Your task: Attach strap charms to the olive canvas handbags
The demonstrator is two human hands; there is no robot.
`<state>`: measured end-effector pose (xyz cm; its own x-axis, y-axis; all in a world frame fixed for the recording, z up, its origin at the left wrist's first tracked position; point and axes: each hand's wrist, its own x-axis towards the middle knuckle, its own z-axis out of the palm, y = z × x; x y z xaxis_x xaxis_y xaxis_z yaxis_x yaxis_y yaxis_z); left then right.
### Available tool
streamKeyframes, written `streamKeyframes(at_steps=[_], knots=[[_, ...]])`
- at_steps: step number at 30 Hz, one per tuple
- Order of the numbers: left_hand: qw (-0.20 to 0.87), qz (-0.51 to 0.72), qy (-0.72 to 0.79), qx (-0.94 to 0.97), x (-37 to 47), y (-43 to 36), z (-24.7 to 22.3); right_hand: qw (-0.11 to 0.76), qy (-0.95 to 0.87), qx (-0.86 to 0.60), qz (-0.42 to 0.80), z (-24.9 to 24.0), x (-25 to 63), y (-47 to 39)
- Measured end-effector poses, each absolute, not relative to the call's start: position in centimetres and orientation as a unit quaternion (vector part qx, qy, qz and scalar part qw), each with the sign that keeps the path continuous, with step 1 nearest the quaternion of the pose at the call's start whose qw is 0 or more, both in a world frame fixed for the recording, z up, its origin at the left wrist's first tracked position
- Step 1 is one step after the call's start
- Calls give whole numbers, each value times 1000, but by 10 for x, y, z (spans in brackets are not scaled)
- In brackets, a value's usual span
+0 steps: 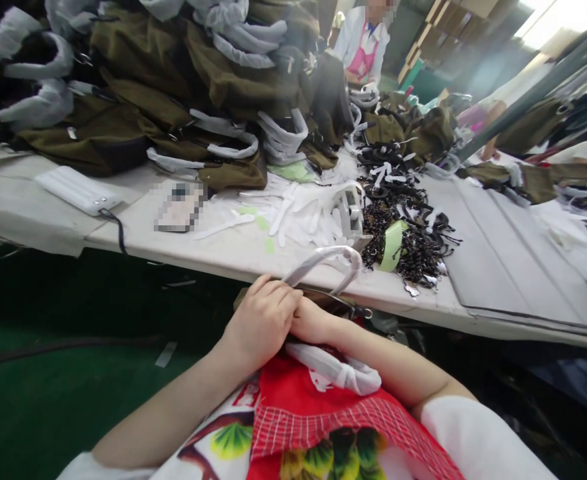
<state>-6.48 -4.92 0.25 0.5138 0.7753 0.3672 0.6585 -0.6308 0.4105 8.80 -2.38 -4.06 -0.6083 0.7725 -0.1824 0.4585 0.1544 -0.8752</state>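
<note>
A bag [240,300] with white-wrapped handles is at the front of my body, mostly hidden by my hands and forearms. One wrapped handle [349,256] arches up beyond my hands, and the other [347,375] lies against my red apron. My left hand [266,319] is closed at the bag's top edge, its fingers bent and pressed together over the fingers of my right hand. My right hand [313,321] is closed at the same edge, its fingertips hidden. A dark strap with a metal ring [368,313] sticks out to the right.
Olive bags [138,127] are piled along the back of the white table [213,257]. On it lie a white device [77,190], a phone [180,207], white strips [298,213] and a heap of black cords [403,227]. A person [363,47] in a pink apron stands behind.
</note>
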Motion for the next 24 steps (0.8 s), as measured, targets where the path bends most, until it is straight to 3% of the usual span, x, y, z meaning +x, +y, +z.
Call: streamKeyframes(at_steps=[5,8,12,16,18,20,24], knots=[[149,262,422,855,-73,-36,-23,200,-585,-429,658,-23,112,-23],[145,248,391,874,-73,-38,-23,183,-594,-458,636,-10,116,-20],[102,233,371,893,-68,-37,-27,128,-718,-498,469,7,113,-19],[77,271,354,892,-69,-37,-29,227,-839,-457,192,28,120,-20],[73,312,352,880,-73,-44,-22,254,-850,-444,126,33,127,-20],[79,357,355,860,-77,-52,-11,211,-851,-454,158,27,134,-18],[107,373,403,829,-79,-47,3,68,-805,-420,413,-17,136,-15]])
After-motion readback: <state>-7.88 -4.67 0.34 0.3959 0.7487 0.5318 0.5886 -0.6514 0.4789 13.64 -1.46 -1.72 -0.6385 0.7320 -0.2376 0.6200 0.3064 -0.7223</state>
